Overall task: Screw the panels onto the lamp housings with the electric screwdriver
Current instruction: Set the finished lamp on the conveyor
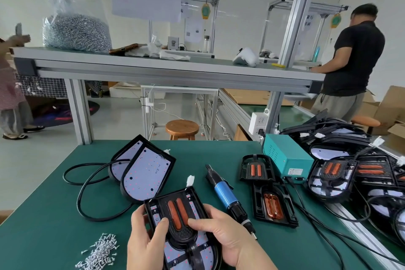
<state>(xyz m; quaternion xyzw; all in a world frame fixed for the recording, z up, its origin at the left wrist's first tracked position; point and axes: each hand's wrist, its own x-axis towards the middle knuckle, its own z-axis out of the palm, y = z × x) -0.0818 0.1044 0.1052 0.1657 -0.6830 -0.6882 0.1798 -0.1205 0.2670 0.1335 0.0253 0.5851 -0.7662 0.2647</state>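
Closest in, the left hand (pixel 149 241) and the right hand (pixel 221 239) both hold a black plastic lamp housing with one round end (pixel 213 254). On top of it sits a black plastic panel with two long orange bars (pixel 182 219). A white board with little red dots shows through the gaps. The left fingers curl round the left edge and the left thumb lies flat on the panel. The right thumb presses beside the orange bars, and the right fingers wrap under the right side. To the left of the hands is a pile of small shiny silver screws (pixel 98 254) on the flat green table mat (pixel 43 215). Just to the right of the right hand lies the blue and black electric screwdriver (pixel 228 197), and no hand touches it. Right of the screwdriver, two more black panels with orange parts (pixel 274 206) lie flat. A bit further back, two open black lamp housings with white dotted boards (pixel 145 173) lean on each other, with a looping black rubber cable (pixel 87 184) beside them. Behind the panels sits a blue-green metal box (pixel 285 153), and next to it a messy heap of black lamp housings (pixel 333 173). Past the table stands a round wooden stool (pixel 182 128). High on a grey shelf rests a clear plastic bag full of silver screws (pixel 75 30).
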